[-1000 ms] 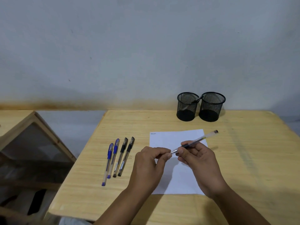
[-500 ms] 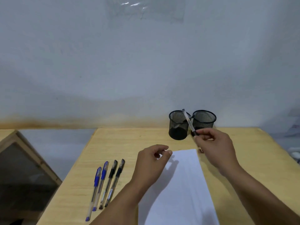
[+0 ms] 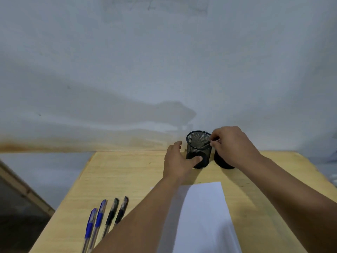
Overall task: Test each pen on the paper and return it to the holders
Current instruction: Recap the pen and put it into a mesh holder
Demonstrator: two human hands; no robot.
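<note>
Head view: left hand (image 3: 179, 161) grips the left mesh holder (image 3: 198, 148) low on the desk (image 3: 127, 172); right hand (image 3: 231, 145) fingers pinch a pen (image 3: 206, 144) slanting down-left into its mouth.

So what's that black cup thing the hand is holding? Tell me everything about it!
It is a round black mesh pen holder, open at the top, with see-through wire netting and a solid dark base. It stands upright at the far side of the wooden table, close beside a second black holder. The left hand grips its lower wall, thumb across the front. The right hand holds a pen at its rim, slanting inside.
</note>
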